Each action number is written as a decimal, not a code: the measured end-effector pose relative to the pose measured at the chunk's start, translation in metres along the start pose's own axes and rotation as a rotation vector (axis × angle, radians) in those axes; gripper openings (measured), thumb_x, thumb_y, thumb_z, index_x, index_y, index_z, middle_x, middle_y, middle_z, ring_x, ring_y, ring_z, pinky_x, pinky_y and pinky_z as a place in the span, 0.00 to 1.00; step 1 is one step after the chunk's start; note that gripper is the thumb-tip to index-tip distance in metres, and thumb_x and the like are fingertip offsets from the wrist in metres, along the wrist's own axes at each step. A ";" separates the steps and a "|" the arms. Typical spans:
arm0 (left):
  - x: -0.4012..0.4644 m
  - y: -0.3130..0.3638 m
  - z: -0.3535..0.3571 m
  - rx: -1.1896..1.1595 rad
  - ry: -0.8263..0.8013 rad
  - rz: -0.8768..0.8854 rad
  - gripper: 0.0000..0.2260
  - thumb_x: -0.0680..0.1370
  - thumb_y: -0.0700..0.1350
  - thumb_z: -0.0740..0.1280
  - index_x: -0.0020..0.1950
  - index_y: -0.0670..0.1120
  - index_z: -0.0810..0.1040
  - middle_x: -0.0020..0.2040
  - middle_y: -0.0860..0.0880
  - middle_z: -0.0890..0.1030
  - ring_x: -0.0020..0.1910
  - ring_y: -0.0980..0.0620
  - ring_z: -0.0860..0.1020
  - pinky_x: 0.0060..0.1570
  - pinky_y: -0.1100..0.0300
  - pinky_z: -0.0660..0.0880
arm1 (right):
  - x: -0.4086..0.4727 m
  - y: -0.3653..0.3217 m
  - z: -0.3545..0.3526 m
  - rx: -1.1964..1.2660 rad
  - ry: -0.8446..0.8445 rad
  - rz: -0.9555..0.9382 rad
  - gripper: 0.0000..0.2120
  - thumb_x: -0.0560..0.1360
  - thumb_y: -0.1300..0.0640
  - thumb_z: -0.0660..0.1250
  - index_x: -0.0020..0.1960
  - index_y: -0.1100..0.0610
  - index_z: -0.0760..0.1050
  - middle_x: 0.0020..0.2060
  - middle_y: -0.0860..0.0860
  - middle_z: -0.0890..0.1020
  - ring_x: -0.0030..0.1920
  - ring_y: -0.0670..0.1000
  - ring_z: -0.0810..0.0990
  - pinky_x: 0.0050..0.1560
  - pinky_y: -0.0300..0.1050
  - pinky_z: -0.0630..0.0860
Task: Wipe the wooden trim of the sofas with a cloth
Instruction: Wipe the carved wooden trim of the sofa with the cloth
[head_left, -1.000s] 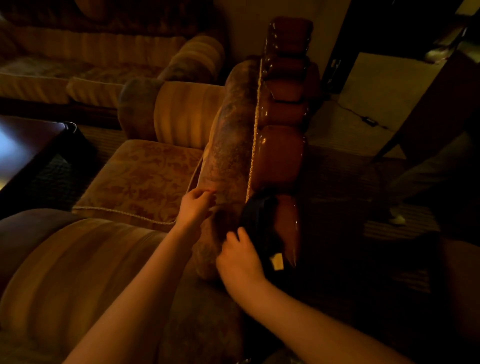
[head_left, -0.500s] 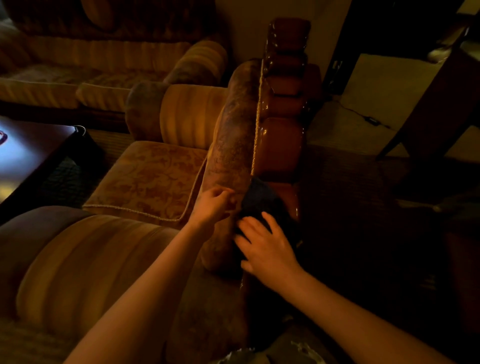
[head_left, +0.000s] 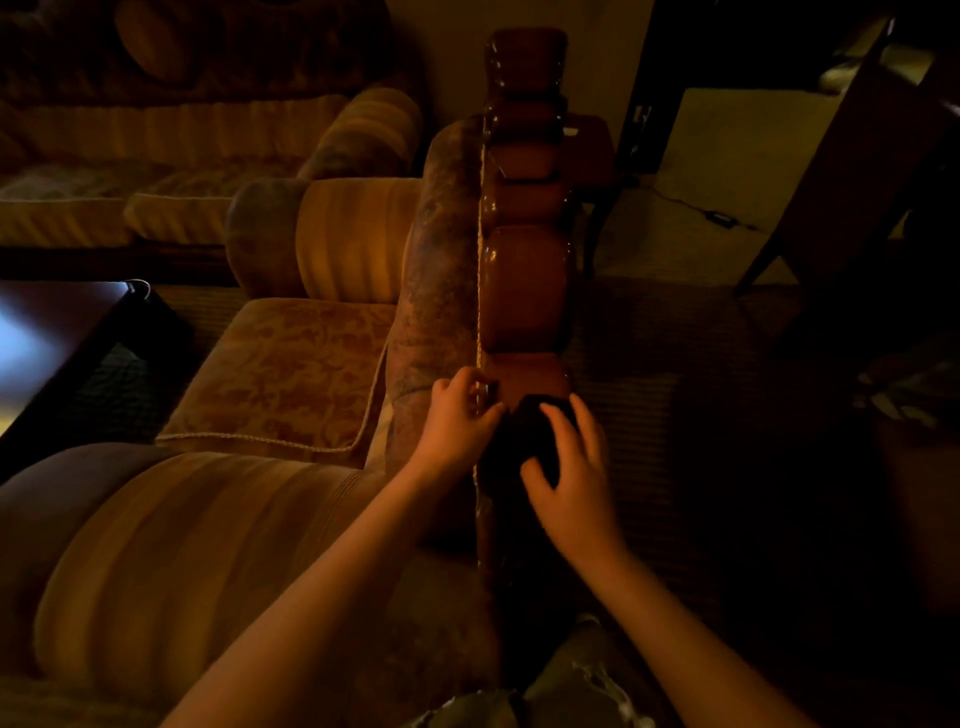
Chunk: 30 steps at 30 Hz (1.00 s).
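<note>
Both hands up trim (head_left: 524, 291) | R hand (head_left: 571, 483) spread on cloth (head_left: 519, 447)

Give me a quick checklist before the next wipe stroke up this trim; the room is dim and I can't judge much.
1. Dark cloth lies on the wooden trim: ok.
2. Right hand presses the cloth, fingers spread: ok.
3. Left hand steadies at the cord piping: ok.
4. Trim ahead free of objects: ok.
5. Trim surface already clean: cannot tell.

No legible text, labels — too dim
</note>
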<state>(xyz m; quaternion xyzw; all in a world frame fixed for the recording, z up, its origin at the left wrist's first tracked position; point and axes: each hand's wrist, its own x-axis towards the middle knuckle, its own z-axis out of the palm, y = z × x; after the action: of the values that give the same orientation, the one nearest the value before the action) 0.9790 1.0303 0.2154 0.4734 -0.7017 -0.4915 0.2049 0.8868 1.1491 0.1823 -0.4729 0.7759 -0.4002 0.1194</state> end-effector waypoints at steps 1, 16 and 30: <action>0.003 0.000 -0.001 0.032 -0.020 0.006 0.13 0.76 0.42 0.67 0.59 0.50 0.71 0.62 0.45 0.67 0.58 0.47 0.75 0.48 0.58 0.80 | 0.002 -0.003 0.001 -0.046 -0.011 -0.024 0.25 0.74 0.51 0.62 0.70 0.54 0.66 0.73 0.54 0.59 0.73 0.55 0.55 0.72 0.52 0.57; 0.031 0.002 -0.009 0.326 -0.241 -0.078 0.35 0.77 0.46 0.66 0.77 0.48 0.47 0.74 0.41 0.60 0.72 0.38 0.60 0.68 0.44 0.63 | 0.068 0.001 -0.012 0.578 -0.029 0.531 0.22 0.79 0.48 0.56 0.72 0.52 0.62 0.65 0.52 0.70 0.62 0.52 0.71 0.62 0.52 0.71; -0.005 -0.020 -0.021 -0.275 0.018 -0.250 0.08 0.81 0.43 0.58 0.55 0.45 0.75 0.49 0.42 0.78 0.49 0.44 0.78 0.43 0.54 0.75 | 0.027 -0.023 0.021 -0.583 -0.102 -0.525 0.25 0.68 0.50 0.71 0.63 0.53 0.74 0.65 0.53 0.73 0.69 0.54 0.68 0.67 0.62 0.59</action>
<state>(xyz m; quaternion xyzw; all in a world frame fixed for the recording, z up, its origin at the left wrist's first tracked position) 1.0060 1.0233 0.2080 0.5286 -0.5619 -0.6002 0.2113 0.8989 1.1108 0.1904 -0.6886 0.7026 -0.1561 -0.0882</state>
